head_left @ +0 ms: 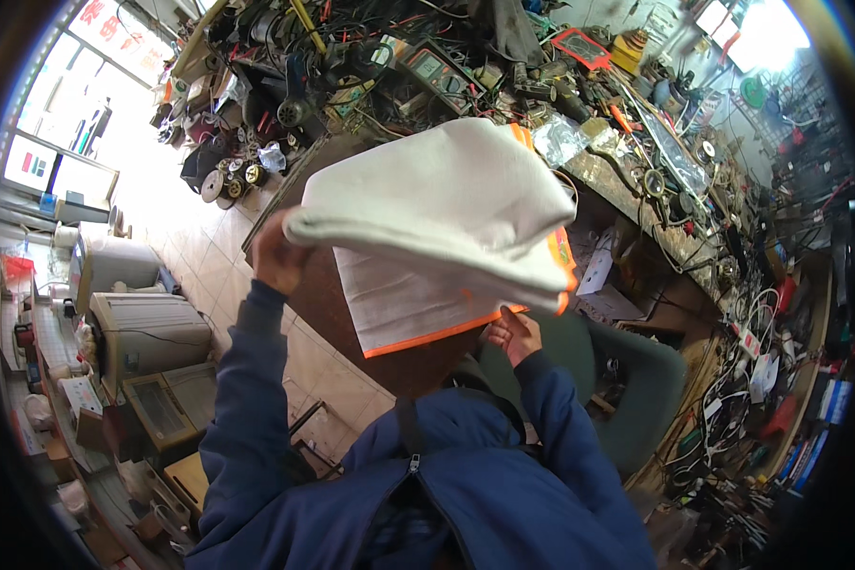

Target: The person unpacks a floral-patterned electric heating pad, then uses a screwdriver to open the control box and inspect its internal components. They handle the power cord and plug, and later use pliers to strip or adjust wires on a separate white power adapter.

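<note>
A pale grey cloth with bright orange edging (427,190), like a thick folded blanket, spreads in front of me over the brown tabletop (332,313). Its upper layer is lifted and bulges in a loose fold. My left hand (280,258) grips the rolled left end of that fold, slightly blurred and with part of the fingers hidden. At the near right, my right hand (515,334) pinches the orange hem between thumb and fingers. The lower layer's near-left corner hangs flat towards me.
Behind the cloth, the workbench (598,142) is heaped with tools, cables and a multimeter (437,74). A dark green chair (636,389) stands close on my right. Boxy appliances (152,332) line the left, beside the tiled floor (218,266). Cables and power strips (755,342) crowd the right.
</note>
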A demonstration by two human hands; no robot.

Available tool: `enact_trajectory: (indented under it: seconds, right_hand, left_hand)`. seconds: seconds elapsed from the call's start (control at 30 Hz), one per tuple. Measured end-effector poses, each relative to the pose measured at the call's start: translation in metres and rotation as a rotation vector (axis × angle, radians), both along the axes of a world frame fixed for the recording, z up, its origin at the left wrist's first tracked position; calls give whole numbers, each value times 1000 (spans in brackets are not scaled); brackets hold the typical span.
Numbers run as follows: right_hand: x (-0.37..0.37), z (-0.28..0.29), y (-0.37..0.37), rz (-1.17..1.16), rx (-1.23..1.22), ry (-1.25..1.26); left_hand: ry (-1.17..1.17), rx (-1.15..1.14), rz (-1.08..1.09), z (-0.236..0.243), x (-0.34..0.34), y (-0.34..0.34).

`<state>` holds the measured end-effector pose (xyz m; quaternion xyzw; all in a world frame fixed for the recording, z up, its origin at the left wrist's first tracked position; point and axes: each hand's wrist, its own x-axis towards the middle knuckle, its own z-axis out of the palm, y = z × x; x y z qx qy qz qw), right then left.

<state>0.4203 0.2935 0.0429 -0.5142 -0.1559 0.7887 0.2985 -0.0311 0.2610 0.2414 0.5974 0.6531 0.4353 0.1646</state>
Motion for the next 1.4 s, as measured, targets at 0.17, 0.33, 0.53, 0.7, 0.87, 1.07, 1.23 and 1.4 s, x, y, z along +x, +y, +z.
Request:
enact_trajectory:
  seconds: [0.17, 0.33, 0.53, 0.7, 0.87, 1.07, 1.23, 1.4]
  right_hand:
    - [-20, 0, 20, -152, -56, -277]
    - [-15, -21, 25, -196, -94, -296]
    - [-17, -28, 31, -398, -39, 3]
    - [-8, 24, 33, -301, 64, 10]
    - [32, 47, 27, -315, 196, -34]
    - [42, 48, 23, -301, 166, -68]
    - [44, 48, 33, -206, 171, -123]
    - [53, 37, 30, -180, 221, -54]
  left_hand:
    - [-269, 69, 233, 54, -3, 56]
    - [-431, 129, 417, 80, -30, 85]
    - [-570, 101, 509, 89, -30, 88]
    - [-562, 52, 516, 78, -50, 58]
    - [-723, 112, 552, 67, -56, 6]
    - [-793, 173, 645, 39, -43, -65]
    - [-578, 227, 610, 9, -31, -141]
    - [304, 90, 670, -45, -11, -226]
